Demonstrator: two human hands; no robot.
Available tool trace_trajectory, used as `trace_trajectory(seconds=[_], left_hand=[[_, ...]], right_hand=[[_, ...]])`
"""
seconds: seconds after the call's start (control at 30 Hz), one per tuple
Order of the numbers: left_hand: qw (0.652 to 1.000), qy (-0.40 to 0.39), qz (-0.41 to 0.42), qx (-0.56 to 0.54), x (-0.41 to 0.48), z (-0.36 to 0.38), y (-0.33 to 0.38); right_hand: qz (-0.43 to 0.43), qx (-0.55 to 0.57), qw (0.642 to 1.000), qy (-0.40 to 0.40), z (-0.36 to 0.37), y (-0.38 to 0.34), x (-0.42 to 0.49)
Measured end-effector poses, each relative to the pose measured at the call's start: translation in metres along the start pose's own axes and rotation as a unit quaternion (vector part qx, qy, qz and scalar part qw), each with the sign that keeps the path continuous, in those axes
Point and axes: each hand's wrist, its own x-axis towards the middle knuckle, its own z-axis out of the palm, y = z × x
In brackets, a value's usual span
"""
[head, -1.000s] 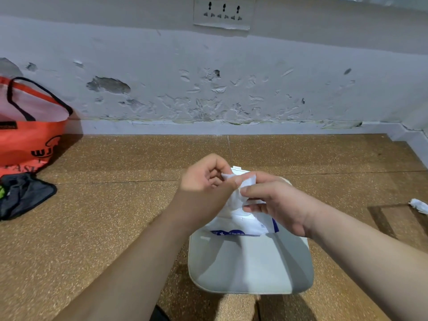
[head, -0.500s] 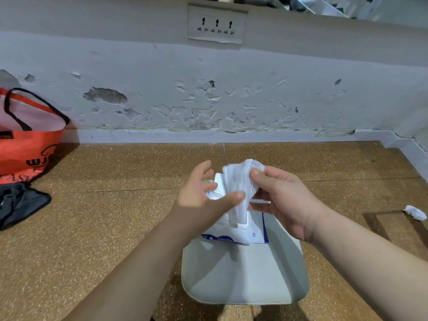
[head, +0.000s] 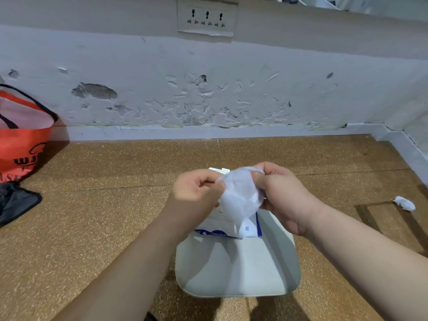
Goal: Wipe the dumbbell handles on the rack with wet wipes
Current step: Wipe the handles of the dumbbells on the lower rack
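Pinching wipe [head: 239, 195] at opposite edges with left grip [head: 196, 193] and right grip [head: 282, 195], stretched sideways just above the pack [head: 250, 230].

At centre the wipe [head: 239, 198] sits between the left hand [head: 196, 193] and right hand [head: 281, 193], over the pack [head: 231, 230] on a pad's [head: 238, 272] far end. A bag [head: 20, 144] stands at the left edge by the wall [head: 301, 66], a cloth [head: 16, 202] below it. A wad [head: 404, 203] lies far right and a socket [head: 207, 17] is top centre.
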Motion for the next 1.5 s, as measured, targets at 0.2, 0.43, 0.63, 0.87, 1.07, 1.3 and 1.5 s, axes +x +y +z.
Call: trace_trajectory(seconds=[0.2, 0.43, 0.63, 0.87, 1.07, 1.3, 1.5], left_hand=[[0.963, 0.113, -0.106, -0.222, 0.011, -0.01, 0.009], [0.968, 0.011, -0.088, -0.234, 0.007, -0.015, 0.004], [0.976, 0.008, -0.098, -0.194, 0.003, -0.014, 0.001], [0.972, -0.02, -0.134, -0.19, 0.003, -0.02, 0.003], [0.952, 0.152, -0.119, -0.236, 0.008, -0.027, 0.01], [0.999, 0.002, -0.032, -0.033, -0.001, -0.017, 0.001], [0.9, 0.027, 0.047, 0.433, 0.003, -0.012, -0.017]], right_hand=[[0.055, 0.039, 0.986, 0.154, -0.006, -0.008, 0.0], [0.032, 0.011, 0.999, -0.005, 0.009, -0.009, 0.0], [0.077, 0.069, 0.994, 0.039, 0.006, 0.01, 0.01], [0.121, 0.097, 0.983, 0.096, -0.01, 0.009, 0.017], [0.11, 0.13, 0.974, 0.148, -0.017, 0.012, 0.022], [0.085, 0.106, 0.987, 0.088, -0.006, -0.001, 0.014], [0.023, 0.079, 0.991, 0.108, -0.006, -0.001, 0.013]])
